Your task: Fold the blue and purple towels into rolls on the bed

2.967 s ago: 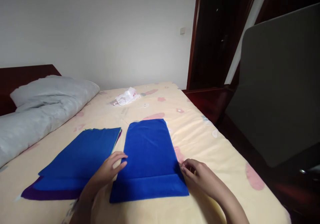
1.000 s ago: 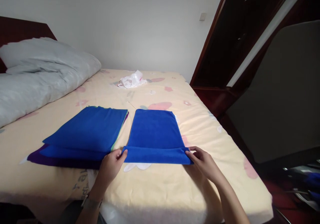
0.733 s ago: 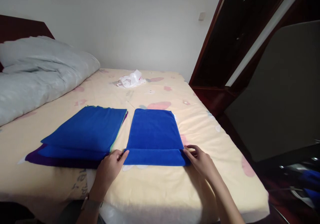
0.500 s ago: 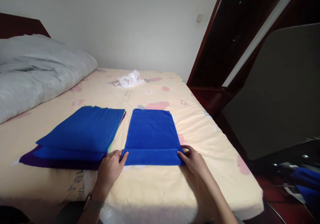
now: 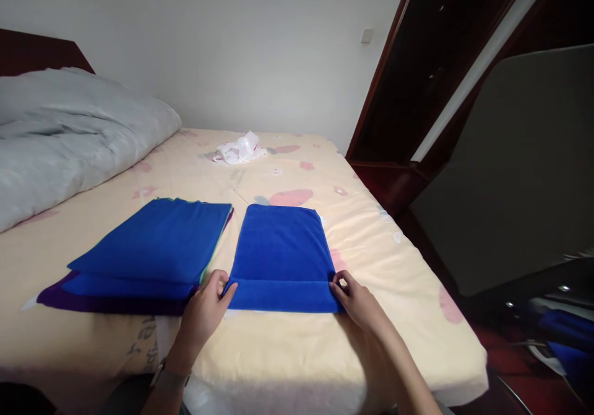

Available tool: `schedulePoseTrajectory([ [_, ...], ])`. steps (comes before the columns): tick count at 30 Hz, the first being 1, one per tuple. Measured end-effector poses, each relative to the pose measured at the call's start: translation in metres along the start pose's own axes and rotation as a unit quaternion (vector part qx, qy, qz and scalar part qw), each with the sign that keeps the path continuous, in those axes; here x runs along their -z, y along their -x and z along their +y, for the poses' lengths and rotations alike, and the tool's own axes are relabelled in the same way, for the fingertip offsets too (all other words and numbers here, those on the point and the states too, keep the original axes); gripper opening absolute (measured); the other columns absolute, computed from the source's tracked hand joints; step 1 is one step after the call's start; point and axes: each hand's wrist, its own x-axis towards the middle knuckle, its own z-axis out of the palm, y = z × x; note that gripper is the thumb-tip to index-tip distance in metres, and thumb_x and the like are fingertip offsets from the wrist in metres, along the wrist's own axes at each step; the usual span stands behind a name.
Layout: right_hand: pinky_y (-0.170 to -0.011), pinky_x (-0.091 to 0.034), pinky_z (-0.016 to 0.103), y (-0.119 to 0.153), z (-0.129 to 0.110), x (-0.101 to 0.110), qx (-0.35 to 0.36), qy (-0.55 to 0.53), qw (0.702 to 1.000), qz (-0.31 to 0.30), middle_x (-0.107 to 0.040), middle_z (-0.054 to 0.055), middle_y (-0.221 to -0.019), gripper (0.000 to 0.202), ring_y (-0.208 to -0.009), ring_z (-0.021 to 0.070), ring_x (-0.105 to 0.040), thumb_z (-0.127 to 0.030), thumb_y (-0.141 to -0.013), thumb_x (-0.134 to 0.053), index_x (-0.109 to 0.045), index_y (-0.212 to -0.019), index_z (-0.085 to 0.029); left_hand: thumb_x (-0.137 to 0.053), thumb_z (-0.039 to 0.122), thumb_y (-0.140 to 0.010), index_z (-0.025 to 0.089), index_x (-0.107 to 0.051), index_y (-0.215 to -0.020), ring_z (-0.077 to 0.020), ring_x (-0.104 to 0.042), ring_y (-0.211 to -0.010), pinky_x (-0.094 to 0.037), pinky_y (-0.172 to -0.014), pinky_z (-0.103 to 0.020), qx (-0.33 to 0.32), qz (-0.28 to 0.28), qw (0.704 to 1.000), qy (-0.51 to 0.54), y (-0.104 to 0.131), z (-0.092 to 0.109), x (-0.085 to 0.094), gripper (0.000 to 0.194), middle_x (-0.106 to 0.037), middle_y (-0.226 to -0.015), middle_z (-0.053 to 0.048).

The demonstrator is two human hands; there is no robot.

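I see my left hand [image 5: 204, 308] pinching the near-left corner of the blue towel [image 5: 281, 254], and my right hand [image 5: 356, 299] pinching the near-right corner, each grip closed on the folded near edge. The towel lies flat on the bed [image 5: 288, 353] (cream sheet with pink patches), just beside a stack of folded cloths [image 5: 148, 254] on its left. A white plastic bag [image 5: 239, 149] sits far back, a grey duvet [image 5: 69, 136] at left.

We see dim, soft indoor light, a dark right side, stretched and tilted edges, and slight blur throughout.
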Motion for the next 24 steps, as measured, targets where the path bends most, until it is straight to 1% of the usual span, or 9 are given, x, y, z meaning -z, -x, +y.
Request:
schedulePoseTrajectory([
  [3,-0.064,-0.042,0.031,0.007,-0.002,0.013,0.014,0.035,0.999,-0.002,-0.065,0.0,-0.079,0.025,-0.07,0.0226,-0.061,-0.052,-0.097,-0.044,-0.054,-0.099,-0.029,-0.05,0.045,-0.092,0.024,-0.053,-0.109,-0.0177,-0.063,-0.066,-0.047,-0.066,-0.026,-0.039,0.001,0.999,-0.019,-0.002,-0.005,0.007,0.027,-0.06,-0.073,0.002],
  [6,-0.082,-0.048,0.032,0.019,-0.004,0.03,0.103,0.004,0.994,-0.026,-0.062,0.003,-0.106,0.027,-0.097,0.0238,-0.062,-0.05,-0.091,-0.059,-0.059,-0.11,-0.03,-0.049,0.042,-0.094,0.024,-0.061,-0.111,-0.0224,-0.066,-0.098,-0.05,-0.089,-0.034,-0.142,-0.001,0.99,-0.019,-0.004,-0.011,0.019,0.028,-0.068,-0.101,-0.006],
  [8,-0.094,-0.046,0.031,0.025,-0.005,0.037,0.161,-0.022,0.984,-0.073,-0.054,0.004,-0.121,0.034,-0.116,0.0242,-0.054,-0.04,-0.082,-0.071,-0.06,-0.113,-0.031,-0.055,0.038,-0.09,0.026,-0.066,-0.11,-0.0247,-0.06,-0.116,-0.047,-0.101,-0.038,-0.201,-0.042,0.978,-0.032,-0.004,-0.015,0.027,0.025,-0.065,-0.123,-0.007],
  [10,-0.096,-0.046,0.03,0.027,-0.005,0.039,0.189,-0.035,0.976,-0.102,-0.05,0.004,-0.126,0.039,-0.122,0.0241,-0.049,-0.027,-0.076,-0.072,-0.061,-0.113,-0.031,-0.061,0.031,-0.085,0.029,-0.066,-0.116,-0.0249,-0.057,-0.123,-0.046,-0.105,-0.038,-0.23,-0.095,0.968,-0.04,-0.002,-0.019,0.031,0.032,-0.061,-0.133,-0.005],
  [13,-0.089,-0.048,0.03,0.022,-0.003,0.034,0.196,-0.056,0.975,-0.09,-0.054,0.004,-0.122,0.031,-0.108,0.0218,-0.057,-0.021,-0.08,-0.062,-0.063,-0.11,-0.027,-0.057,0.016,-0.079,0.03,-0.065,-0.121,-0.0228,-0.057,-0.124,-0.046,-0.106,-0.037,-0.221,-0.121,0.967,-0.028,-0.002,-0.022,0.027,0.045,-0.062,-0.134,-0.003],
  [16,-0.074,-0.05,0.03,0.014,0.0,0.028,0.168,-0.096,0.979,-0.064,-0.064,0.003,-0.101,0.025,-0.083,0.019,-0.061,-0.031,-0.09,-0.056,-0.062,-0.113,-0.024,-0.05,0.01,-0.077,0.027,-0.066,-0.119,-0.0215,-0.059,-0.122,-0.047,-0.106,-0.035,-0.199,-0.104,0.974,0.01,-0.004,-0.022,0.02,0.048,-0.065,-0.13,-0.004],
  [19,-0.068,-0.05,0.03,0.007,0.002,0.022,0.125,-0.128,0.984,-0.018,-0.068,0.003,-0.086,0.032,-0.074,0.02,-0.063,-0.042,-0.093,-0.055,-0.063,-0.116,-0.022,-0.051,0.021,-0.084,0.025,-0.064,-0.119,-0.0216,-0.062,-0.117,-0.05,-0.102,-0.033,-0.146,-0.081,0.984,0.062,-0.008,-0.02,0.012,0.037,-0.067,-0.126,-0.006],
  [21,-0.072,-0.051,0.031,0.002,0.002,0.017,0.1,-0.147,0.984,0.027,-0.071,0.006,-0.093,0.035,-0.08,0.0227,-0.066,-0.046,-0.093,-0.054,-0.065,-0.114,-0.02,-0.051,0.032,-0.089,0.023,-0.061,-0.122,-0.0221,-0.065,-0.113,-0.052,-0.098,-0.033,-0.098,-0.053,0.99,0.091,-0.01,-0.017,0.005,0.035,-0.067,-0.124,-0.008],
  [24,-0.076,-0.052,0.034,-0.004,0.0,0.008,0.062,-0.161,0.981,0.091,-0.073,0.009,-0.101,0.041,-0.088,0.0269,-0.068,-0.051,-0.092,-0.054,-0.067,-0.114,-0.019,-0.051,0.044,-0.092,0.02,-0.056,-0.125,-0.0241,-0.067,-0.107,-0.054,-0.092,-0.035,-0.04,0.004,0.994,0.104,-0.013,-0.01,-0.006,0.041,-0.069,-0.117,-0.011],
])
